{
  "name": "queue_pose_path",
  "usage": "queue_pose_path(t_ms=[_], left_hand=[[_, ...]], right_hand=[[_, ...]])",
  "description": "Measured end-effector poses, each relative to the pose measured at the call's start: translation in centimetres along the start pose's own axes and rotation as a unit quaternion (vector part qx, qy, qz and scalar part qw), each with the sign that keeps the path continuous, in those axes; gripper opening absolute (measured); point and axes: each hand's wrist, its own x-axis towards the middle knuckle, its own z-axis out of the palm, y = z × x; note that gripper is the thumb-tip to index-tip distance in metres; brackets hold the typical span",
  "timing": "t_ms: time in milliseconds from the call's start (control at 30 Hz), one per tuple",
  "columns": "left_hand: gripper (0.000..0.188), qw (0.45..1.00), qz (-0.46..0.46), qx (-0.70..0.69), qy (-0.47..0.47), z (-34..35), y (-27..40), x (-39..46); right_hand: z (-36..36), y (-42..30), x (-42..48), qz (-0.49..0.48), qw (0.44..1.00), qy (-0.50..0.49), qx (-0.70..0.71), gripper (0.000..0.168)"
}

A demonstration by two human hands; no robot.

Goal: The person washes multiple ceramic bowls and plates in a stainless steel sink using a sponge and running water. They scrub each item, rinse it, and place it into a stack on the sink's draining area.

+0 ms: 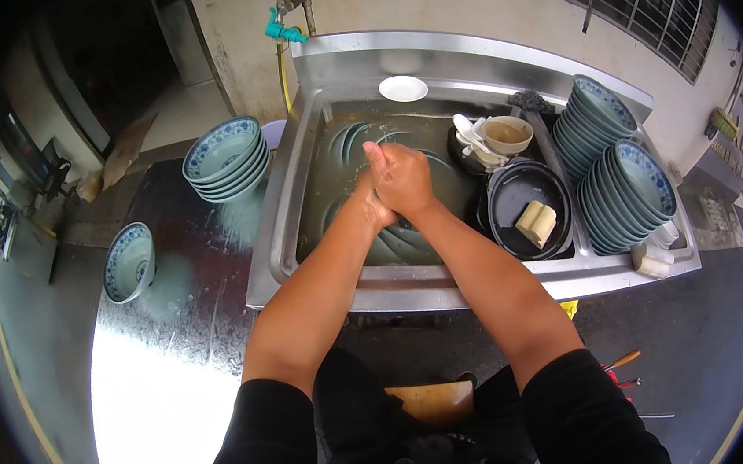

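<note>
Above a stainless steel sink (pixel 283 240) filled with cloudy water, my two hands are pressed together. My right hand (pixel 407 179) is clasped over my left hand (pixel 373 189), which looks wet and soapy; its fingers are mostly hidden. Whether anything lies between the palms cannot be seen. Several bowls (pixel 354 144) lie under the water around and below the hands. Right of them, black clay pots hold white spoons (pixel 469 132) and a cream bowl (pixel 507 135). A pale yellow sponge block (pixel 536 223) rests in the nearer black pot (pixel 507 190).
Blue-patterned bowls stand in tall stacks (pixel 627 199) on the sink's right side, and in a shorter stack (pixel 225 155) on the dark table (pixel 181 248) at left, beside a single bowl (pixel 129 263). A white saucer (pixel 403 88) sits at the back rim, near a teal tap (pixel 284 29).
</note>
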Motion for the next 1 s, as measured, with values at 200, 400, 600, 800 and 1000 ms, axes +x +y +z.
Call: queue_pose_path(t_ms=[200,400,600,800,1000], left_hand=[[0.042,0.992,-0.001,0.009,0.125,2.7,0.5,0.9],[0.061,0.988,0.077,0.023,0.13,4.2,1.7,-0.5],[0.079,0.995,0.025,-0.065,0.072,4.1,3.0,-1.9],[0.052,0.988,0.055,-0.037,0.143,3.0,3.8,-1.8],[0.027,0.982,0.048,0.007,0.182,2.2,4.3,-1.5]], right_hand=[[-1.3,4.8,2.2,0.202,0.974,-0.061,-0.087,0.056],[-0.9,7.8,6.9,0.239,0.971,0.027,0.015,0.057],[-0.6,1.3,8.8,0.25,0.939,-0.145,0.189,0.056],[-5.6,-0.2,10.2,-0.071,0.921,-0.29,-0.249,0.044],[-23.4,3.2,11.6,-0.322,0.881,-0.037,-0.344,0.02]])
